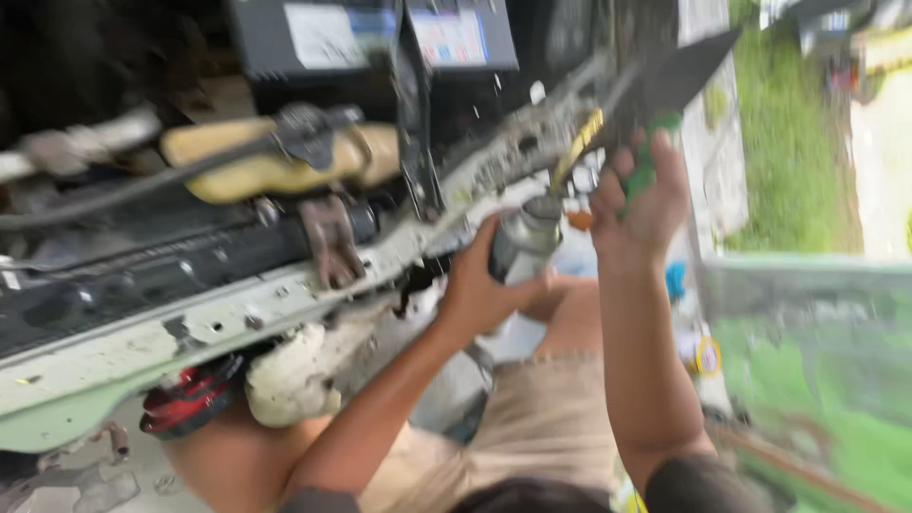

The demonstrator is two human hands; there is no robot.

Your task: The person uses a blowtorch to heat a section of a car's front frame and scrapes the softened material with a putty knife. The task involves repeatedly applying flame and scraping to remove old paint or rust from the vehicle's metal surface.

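Left hand [480, 285] wrapped around a grey can [524, 242], just below the pale car frame [285, 294]. Right hand [641, 204] clenched on a green-handled tool [644, 166], raised right of the can.

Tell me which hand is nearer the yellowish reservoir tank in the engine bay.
Left. The left hand grips a grey can just right of and below the yellowish reservoir tank. The right hand, holding a green-handled tool, is farther right.

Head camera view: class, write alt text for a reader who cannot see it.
The left hand grips a grey metal can under a pale green car frame, while the right hand holds a green-handled tool. The picture is blurred.
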